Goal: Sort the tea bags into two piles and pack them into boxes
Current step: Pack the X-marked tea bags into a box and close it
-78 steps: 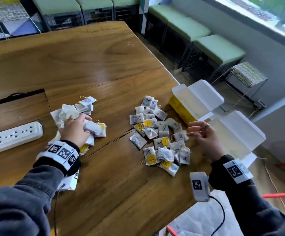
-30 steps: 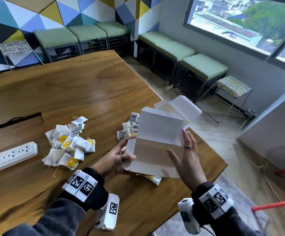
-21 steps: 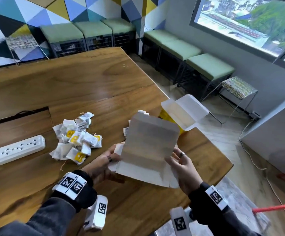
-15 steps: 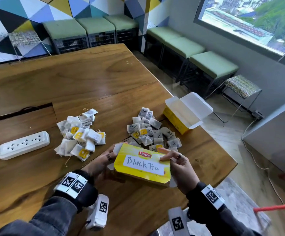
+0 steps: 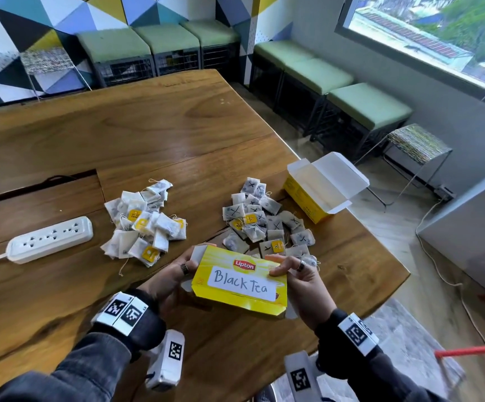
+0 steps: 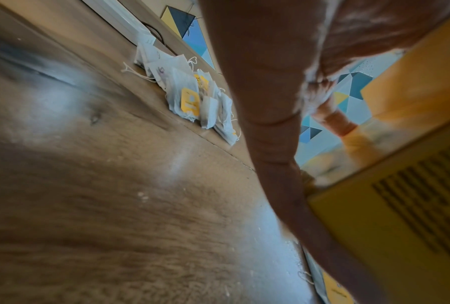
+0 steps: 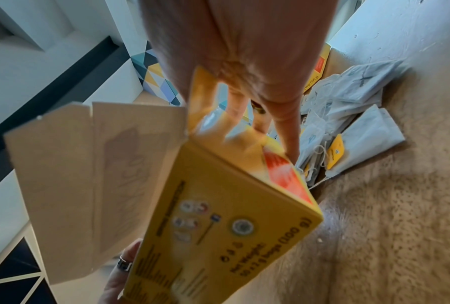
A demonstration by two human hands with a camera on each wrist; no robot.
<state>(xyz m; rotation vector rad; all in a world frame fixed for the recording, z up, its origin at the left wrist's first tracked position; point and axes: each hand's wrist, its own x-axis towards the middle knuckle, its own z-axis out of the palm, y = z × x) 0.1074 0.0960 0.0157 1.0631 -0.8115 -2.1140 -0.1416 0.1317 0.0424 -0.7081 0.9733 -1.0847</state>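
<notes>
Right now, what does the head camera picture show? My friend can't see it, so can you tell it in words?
Two hands, left hand and right hand, hold a yellow Lipton box hand-labelled "Black Tea" above a wooden table. Behind it lie two piles of tea bags, a left pile and a right pile marked with X's, with an open yellow box and a white power strip.
</notes>
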